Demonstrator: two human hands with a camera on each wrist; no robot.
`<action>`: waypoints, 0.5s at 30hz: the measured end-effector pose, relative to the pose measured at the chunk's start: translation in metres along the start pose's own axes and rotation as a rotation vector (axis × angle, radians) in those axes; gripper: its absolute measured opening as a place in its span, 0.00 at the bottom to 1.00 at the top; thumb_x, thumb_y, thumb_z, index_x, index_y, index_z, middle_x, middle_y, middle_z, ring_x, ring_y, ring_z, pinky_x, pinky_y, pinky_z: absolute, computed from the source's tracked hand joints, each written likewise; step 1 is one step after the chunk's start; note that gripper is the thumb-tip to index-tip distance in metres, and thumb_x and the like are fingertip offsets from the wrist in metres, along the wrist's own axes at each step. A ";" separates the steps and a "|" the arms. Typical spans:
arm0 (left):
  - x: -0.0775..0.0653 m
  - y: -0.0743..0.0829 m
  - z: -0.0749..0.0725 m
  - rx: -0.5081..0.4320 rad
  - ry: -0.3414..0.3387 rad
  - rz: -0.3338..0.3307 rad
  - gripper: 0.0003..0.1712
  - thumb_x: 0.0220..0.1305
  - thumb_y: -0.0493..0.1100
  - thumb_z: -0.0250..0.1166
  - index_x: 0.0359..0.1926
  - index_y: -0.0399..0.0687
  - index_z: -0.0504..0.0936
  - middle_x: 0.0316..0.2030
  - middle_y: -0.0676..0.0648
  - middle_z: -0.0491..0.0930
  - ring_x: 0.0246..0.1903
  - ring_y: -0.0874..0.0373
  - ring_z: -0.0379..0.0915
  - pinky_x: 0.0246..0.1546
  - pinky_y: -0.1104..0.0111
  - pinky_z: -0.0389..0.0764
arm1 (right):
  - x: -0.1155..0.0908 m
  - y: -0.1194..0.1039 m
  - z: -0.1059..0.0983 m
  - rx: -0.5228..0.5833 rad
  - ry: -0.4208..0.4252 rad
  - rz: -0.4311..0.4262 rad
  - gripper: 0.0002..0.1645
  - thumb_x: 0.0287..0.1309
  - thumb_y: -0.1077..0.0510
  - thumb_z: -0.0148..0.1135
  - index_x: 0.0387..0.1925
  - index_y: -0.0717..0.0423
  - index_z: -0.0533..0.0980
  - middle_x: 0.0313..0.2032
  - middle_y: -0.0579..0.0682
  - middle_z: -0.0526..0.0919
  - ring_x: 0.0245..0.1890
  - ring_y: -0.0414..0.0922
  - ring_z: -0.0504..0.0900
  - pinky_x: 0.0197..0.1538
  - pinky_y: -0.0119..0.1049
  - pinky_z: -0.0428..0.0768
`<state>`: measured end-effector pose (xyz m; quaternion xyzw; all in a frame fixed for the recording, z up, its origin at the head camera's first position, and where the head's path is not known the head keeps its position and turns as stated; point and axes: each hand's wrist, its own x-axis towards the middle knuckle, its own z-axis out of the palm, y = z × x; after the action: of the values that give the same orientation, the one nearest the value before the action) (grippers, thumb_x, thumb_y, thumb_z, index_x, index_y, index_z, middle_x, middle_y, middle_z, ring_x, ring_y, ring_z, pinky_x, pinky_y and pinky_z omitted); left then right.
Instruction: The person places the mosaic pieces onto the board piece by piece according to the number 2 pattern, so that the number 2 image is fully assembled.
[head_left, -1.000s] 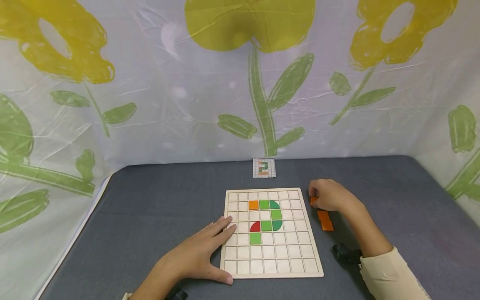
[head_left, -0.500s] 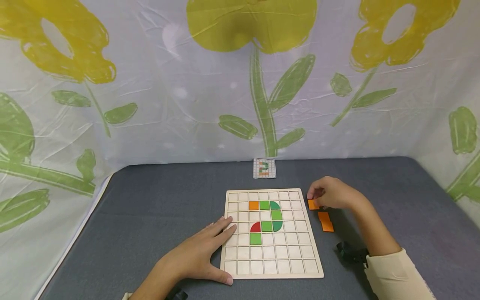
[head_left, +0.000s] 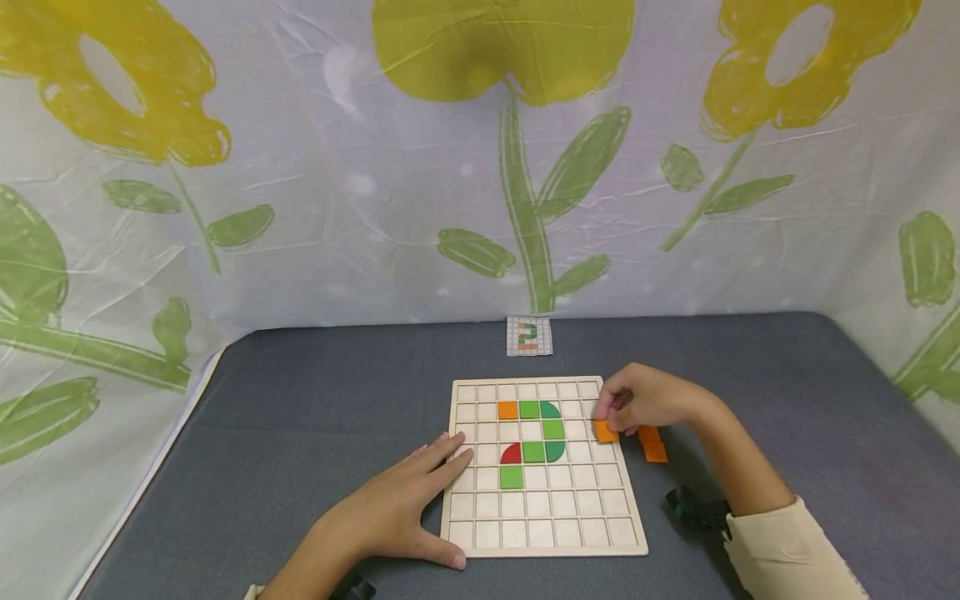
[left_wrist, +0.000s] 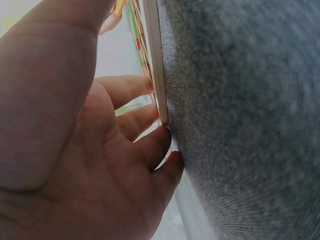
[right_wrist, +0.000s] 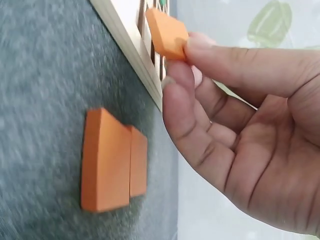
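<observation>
My right hand (head_left: 647, 398) pinches an orange square tile (right_wrist: 167, 34) between thumb and fingers, over the right edge of the wooden grid board (head_left: 551, 527). Two more orange tiles (right_wrist: 107, 162) lie side by side on the cloth below that hand. With fingers spread, my left hand (head_left: 401, 508) rests along the board's left edge, fingertips on the rim in the left wrist view. Set in the board's cells are an orange square (head_left: 507, 410), green squares (head_left: 553, 429), dark green rounded pieces (head_left: 555, 451) and a red rounded piece (head_left: 511, 454).
A small card (head_left: 528, 337) printed with a coloured grid pattern lies behind the board, near the back of the table (head_left: 337, 392). A white curtain (head_left: 337, 208) with painted flowers hangs behind and at both sides.
My right hand has lifted the orange tile from the cloth and moved it left and toward me, over the board's right edge. My left hand has stayed in place.
</observation>
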<state>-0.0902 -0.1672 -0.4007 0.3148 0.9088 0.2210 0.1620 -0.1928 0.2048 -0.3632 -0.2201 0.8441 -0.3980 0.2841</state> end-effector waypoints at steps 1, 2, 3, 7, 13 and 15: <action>0.000 0.000 0.000 0.000 0.000 -0.001 0.66 0.45 0.78 0.70 0.78 0.53 0.58 0.78 0.50 0.48 0.77 0.52 0.41 0.72 0.50 0.54 | 0.001 -0.001 0.002 0.004 -0.013 -0.005 0.06 0.56 0.73 0.64 0.34 0.63 0.82 0.28 0.51 0.82 0.28 0.48 0.79 0.35 0.43 0.82; 0.000 0.000 0.000 -0.002 0.000 -0.001 0.66 0.45 0.78 0.70 0.78 0.53 0.58 0.78 0.49 0.48 0.77 0.53 0.41 0.72 0.50 0.54 | 0.002 -0.002 0.004 0.009 -0.024 -0.009 0.06 0.56 0.73 0.64 0.34 0.63 0.82 0.28 0.51 0.82 0.28 0.48 0.80 0.35 0.43 0.83; 0.000 0.000 0.000 -0.003 -0.001 -0.003 0.66 0.45 0.78 0.70 0.78 0.53 0.58 0.78 0.50 0.48 0.77 0.53 0.41 0.72 0.50 0.54 | 0.003 -0.003 0.006 0.016 -0.038 -0.014 0.06 0.56 0.73 0.64 0.34 0.63 0.82 0.27 0.51 0.82 0.27 0.48 0.80 0.35 0.43 0.84; 0.000 0.000 0.000 -0.001 -0.001 -0.004 0.66 0.45 0.78 0.70 0.78 0.53 0.58 0.78 0.50 0.48 0.77 0.53 0.41 0.72 0.50 0.54 | 0.005 -0.008 0.014 0.052 -0.088 -0.039 0.06 0.56 0.73 0.64 0.33 0.64 0.82 0.27 0.53 0.83 0.27 0.49 0.82 0.35 0.43 0.85; 0.000 0.001 0.000 -0.002 0.002 -0.003 0.66 0.44 0.78 0.70 0.78 0.52 0.58 0.78 0.50 0.48 0.77 0.53 0.41 0.72 0.50 0.54 | 0.008 -0.016 0.030 0.097 -0.161 -0.069 0.07 0.54 0.75 0.64 0.31 0.64 0.82 0.25 0.53 0.83 0.24 0.46 0.80 0.31 0.40 0.83; 0.000 0.001 0.000 -0.002 0.002 -0.004 0.66 0.44 0.78 0.70 0.78 0.53 0.58 0.78 0.50 0.48 0.77 0.53 0.41 0.72 0.50 0.54 | 0.009 -0.020 0.035 0.094 -0.179 -0.088 0.07 0.54 0.75 0.64 0.31 0.63 0.82 0.24 0.53 0.83 0.24 0.46 0.79 0.30 0.39 0.83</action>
<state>-0.0900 -0.1667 -0.4003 0.3125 0.9093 0.2220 0.1620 -0.1737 0.1683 -0.3687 -0.2781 0.7852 -0.4281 0.3504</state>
